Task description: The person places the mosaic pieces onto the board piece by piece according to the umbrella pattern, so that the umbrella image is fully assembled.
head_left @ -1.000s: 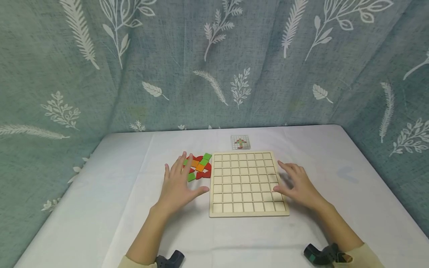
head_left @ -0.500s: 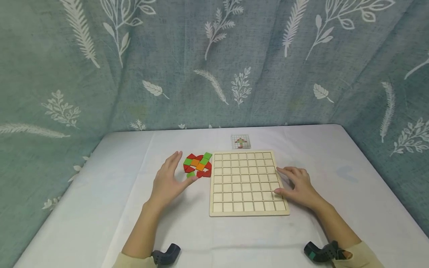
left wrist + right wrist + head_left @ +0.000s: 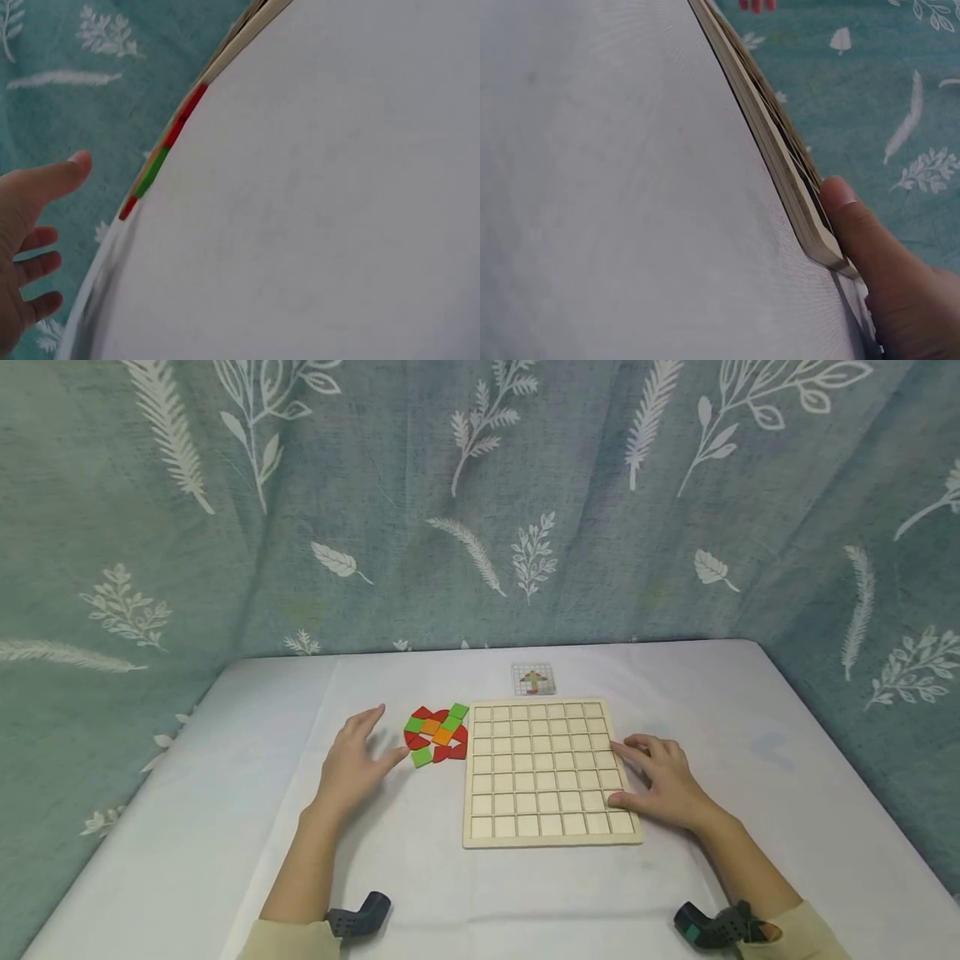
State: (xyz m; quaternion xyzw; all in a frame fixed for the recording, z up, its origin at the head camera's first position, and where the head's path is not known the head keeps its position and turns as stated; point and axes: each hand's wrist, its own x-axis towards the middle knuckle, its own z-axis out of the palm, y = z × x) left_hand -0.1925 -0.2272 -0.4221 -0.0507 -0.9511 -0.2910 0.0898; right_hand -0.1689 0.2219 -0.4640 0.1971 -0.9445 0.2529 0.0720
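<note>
A square wooden board with a grid of shallow cells lies flat on the white table. My right hand rests at its right edge, thumb and index fingertip over the rim. In the right wrist view the thumb lies along the board's edge, the other fingers mostly hidden. Left of the board lies a cluster of flat pieces: green squares, orange squares and red shapes. My left hand hovers left of this cluster with fingers spread and nothing held; its thumb tip overlaps the cluster's edge in the head view.
Behind the board lies a small clear card with a grid and a red and green picture. A teal curtain with white leaves hangs behind the table. Dark devices are strapped to both wrists.
My left hand has moved left, off the coloured pieces, uncovering them. My right hand has settled slightly lower against the board's right edge. The board and pieces stay put.
</note>
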